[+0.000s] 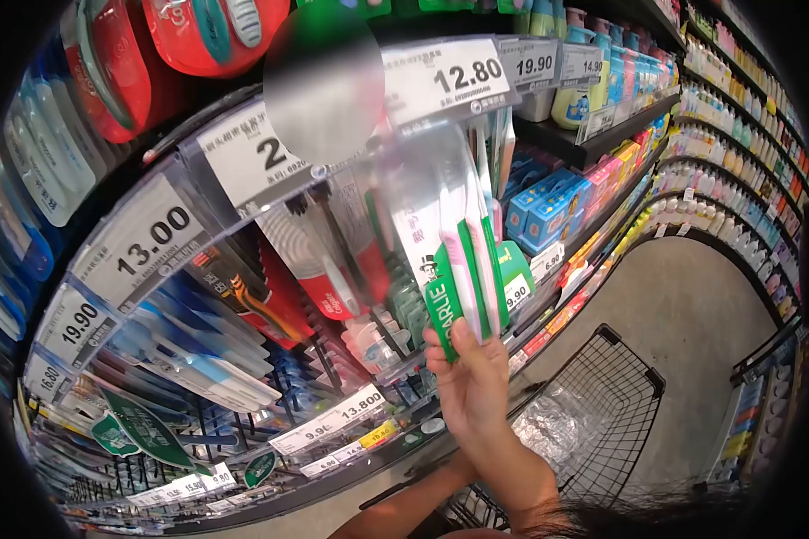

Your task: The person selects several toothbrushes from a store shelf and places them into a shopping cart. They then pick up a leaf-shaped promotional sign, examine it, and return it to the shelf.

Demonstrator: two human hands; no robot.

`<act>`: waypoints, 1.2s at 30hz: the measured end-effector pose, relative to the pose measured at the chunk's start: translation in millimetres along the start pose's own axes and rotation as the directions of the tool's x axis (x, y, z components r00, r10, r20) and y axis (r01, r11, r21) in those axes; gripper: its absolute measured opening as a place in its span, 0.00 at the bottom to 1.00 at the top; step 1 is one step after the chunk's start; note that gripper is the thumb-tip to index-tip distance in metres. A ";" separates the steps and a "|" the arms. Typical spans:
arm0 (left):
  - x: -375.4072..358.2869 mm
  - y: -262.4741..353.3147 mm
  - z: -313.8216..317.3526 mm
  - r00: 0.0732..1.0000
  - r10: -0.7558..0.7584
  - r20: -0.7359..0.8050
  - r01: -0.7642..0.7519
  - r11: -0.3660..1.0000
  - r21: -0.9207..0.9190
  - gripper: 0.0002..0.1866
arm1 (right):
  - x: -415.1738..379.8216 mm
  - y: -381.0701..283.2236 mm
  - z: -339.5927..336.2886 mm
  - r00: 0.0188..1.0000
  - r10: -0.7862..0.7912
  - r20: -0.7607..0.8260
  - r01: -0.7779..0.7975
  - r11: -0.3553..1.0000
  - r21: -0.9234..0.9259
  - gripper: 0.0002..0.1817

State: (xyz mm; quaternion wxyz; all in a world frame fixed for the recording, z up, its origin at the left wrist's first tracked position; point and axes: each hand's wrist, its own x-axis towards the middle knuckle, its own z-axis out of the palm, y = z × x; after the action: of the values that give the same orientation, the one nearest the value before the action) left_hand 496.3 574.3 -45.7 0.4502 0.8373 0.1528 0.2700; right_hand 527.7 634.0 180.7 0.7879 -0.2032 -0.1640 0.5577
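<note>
1. The right hand (473, 382) pinches the bottom of a toothbrush pack (463, 260).
2. The pack leans below the 12.80 price label (445, 79); the shopping cart (636, 359) is lower right.
3. The left forearm (413, 505) shows; its hand is hidden, grip unclear.

Supermkt, shelves (557, 144) w/ price tags (445, 83), cart (658, 384)
</note>
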 end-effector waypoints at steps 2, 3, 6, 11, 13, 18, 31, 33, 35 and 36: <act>0.3 5.4 5.6 1.000 0.003 -0.010 -0.004 0.998 -0.063 0.11 | -0.6 -0.5 -0.9 1.000 0.010 0.004 -0.010 1.000 -0.017 0.11; -0.2 7.9 8.7 1.000 0.005 -0.015 -0.006 0.996 -0.091 0.11 | -0.8 -1.0 -0.8 1.000 0.020 0.006 -0.020 1.000 -0.015 0.11; 1.8 16.5 16.2 0.999 0.016 -0.036 -0.022 0.984 -0.179 0.12 | 2.2 -2.0 -1.4 0.999 0.050 0.016 -0.050 0.999 -0.002 0.11; 9.2 22.4 17.7 0.997 0.032 -0.066 -0.044 0.980 -0.194 0.12 | 17.7 0.7 -2.9 0.995 0.064 0.079 -0.063 0.998 -0.017 0.10; 12.9 26.7 13.1 0.995 0.046 -0.088 -0.059 0.987 -0.153 0.12 | 26.7 2.4 -11.1 0.993 0.106 0.060 -0.104 0.994 -0.033 0.11; 17.1 26.4 -10.6 0.996 -0.068 -0.054 0.079 0.969 0.232 0.09 | 10.9 -9.8 -65.6 0.987 0.135 0.085 -0.110 0.963 -0.245 0.17; 22.6 24.9 -56.8 0.887 -0.328 -0.325 0.420 0.867 0.270 0.13 | -176.1 20.2 -637.8 0.464 -0.342 -0.817 -0.694 0.432 -0.576 0.12; 19.9 27.0 -56.3 0.902 -0.299 -0.311 0.395 0.861 0.319 0.15 | -219.2 69.6 -685.4 0.501 -0.295 -0.814 -0.856 -0.030 -0.516 0.22; 18.0 26.9 -50.9 0.922 -0.269 -0.280 0.355 0.876 0.326 0.16 | -238.9 108.9 -692.4 0.363 -0.319 -0.875 -0.901 0.120 -0.418 0.33; 17.1 27.5 -49.2 0.930 -0.276 -0.244 0.348 0.876 0.334 0.16 | -242.7 122.9 -691.7 0.345 -0.284 -0.895 -0.910 0.135 -0.393 0.36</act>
State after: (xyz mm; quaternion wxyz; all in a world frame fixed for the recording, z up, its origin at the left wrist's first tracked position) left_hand 481.4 600.8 4.8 0.3050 0.8419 0.3764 0.2378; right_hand 684.8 345.9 -486.3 0.2496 -0.9087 0.0261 0.3334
